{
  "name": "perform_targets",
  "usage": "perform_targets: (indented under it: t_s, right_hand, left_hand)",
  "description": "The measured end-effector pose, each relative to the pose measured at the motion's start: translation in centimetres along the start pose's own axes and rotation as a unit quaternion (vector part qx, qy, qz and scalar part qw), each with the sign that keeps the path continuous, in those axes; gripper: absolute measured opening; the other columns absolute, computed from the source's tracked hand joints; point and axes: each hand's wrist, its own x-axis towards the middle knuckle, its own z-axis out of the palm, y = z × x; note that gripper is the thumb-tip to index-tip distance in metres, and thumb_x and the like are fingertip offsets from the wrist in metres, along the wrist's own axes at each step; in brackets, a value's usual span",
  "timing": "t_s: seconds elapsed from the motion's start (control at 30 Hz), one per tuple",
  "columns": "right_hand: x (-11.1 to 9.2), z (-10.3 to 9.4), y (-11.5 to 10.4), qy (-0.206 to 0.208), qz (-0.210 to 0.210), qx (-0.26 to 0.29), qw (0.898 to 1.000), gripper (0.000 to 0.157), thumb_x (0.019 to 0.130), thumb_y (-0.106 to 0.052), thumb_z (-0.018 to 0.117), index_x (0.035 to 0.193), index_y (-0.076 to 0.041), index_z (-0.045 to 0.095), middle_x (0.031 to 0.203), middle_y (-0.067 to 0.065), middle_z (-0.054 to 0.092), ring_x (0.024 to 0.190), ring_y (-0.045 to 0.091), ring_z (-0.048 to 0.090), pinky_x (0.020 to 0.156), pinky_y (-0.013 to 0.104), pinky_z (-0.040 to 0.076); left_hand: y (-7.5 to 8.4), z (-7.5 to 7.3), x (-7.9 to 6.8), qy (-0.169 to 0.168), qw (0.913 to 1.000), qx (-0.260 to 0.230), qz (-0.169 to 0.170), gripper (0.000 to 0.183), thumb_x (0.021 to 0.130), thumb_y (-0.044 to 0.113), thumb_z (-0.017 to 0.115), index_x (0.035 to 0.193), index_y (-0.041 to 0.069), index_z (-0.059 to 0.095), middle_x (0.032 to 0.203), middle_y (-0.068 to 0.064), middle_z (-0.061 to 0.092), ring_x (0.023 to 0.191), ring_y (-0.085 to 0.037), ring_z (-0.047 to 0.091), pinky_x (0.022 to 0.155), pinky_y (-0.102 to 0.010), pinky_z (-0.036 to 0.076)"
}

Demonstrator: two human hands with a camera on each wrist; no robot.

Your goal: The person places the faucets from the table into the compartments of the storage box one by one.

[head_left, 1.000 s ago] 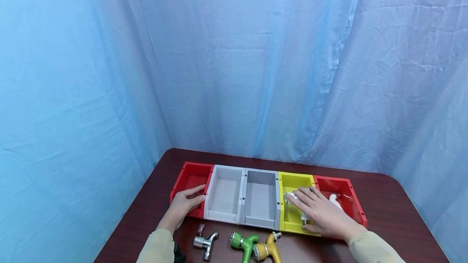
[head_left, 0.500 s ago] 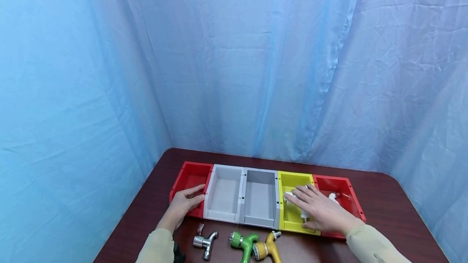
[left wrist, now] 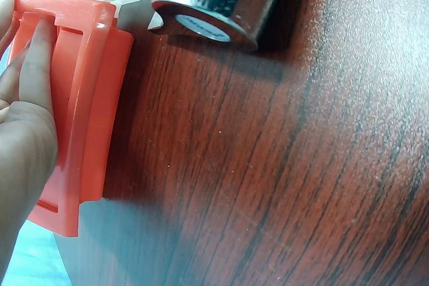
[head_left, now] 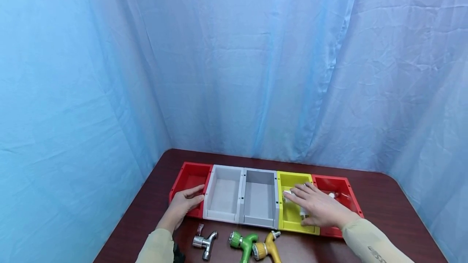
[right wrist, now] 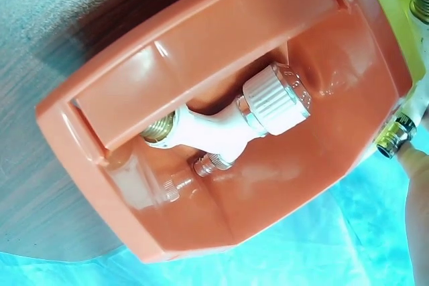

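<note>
The white tap [head_left: 302,212] in question lies in the yellow bin [head_left: 296,226], under the right hand [head_left: 318,206], whose fingers fan over it; whether they grip it I cannot tell. The left hand [head_left: 181,206] reaches into the left red bin [head_left: 192,169], thumb and forefinger apart, pinching nothing visible. The tap should be stiff, fairly light and a little slippery, hard to break, best taken across its body, clear of the metal ends. Counted: five bins, two red, one yellow, one off-white [head_left: 224,192], one grey [head_left: 258,200]; five taps, two white (the second [right wrist: 214,130] in the right red bin [right wrist: 281,172]), plus one chrome [head_left: 206,243], one green [head_left: 247,246] and one golden-yellow [head_left: 271,248] on the surface [head_left: 387,210].
</note>
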Motion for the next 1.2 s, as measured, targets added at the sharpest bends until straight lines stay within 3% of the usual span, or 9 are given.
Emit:
perform_targets:
  t_s: [0.57, 1.2]
  right_hand:
    - [0.9, -0.1, 0.4, -0.033, 0.029, -0.001, 0.999, 0.095, 0.070, -0.045, 0.078, 0.148, -0.025, 0.026, 0.142, 0.009, 0.040, 0.130, 0.033, 0.032, 0.104, 0.060, 0.021]
    - [1.3, 0.5, 0.9, -0.014, -0.002, -0.024, 1.000, 0.092, 0.068, -0.039, 0.080, 0.145, -0.021, 0.034, 0.138, 0.013, 0.044, 0.129, 0.036, 0.035, 0.103, 0.061, 0.022]
  left_hand:
    - [-0.3, -0.1, 0.2, -0.005, 1.0000, -0.003, -0.002, 0.061, 0.072, 0.039, 0.077, 0.129, 0.024, 0.058, 0.131, -0.011, 0.047, 0.118, -0.034, 0.042, 0.082, -0.042, 0.052]
    - [-0.3, -0.1, 0.2, -0.007, 1.0000, -0.004, 0.000, 0.059, 0.075, 0.038, 0.076, 0.129, 0.024, 0.058, 0.132, -0.011, 0.047, 0.117, -0.032, 0.044, 0.084, -0.041, 0.051]
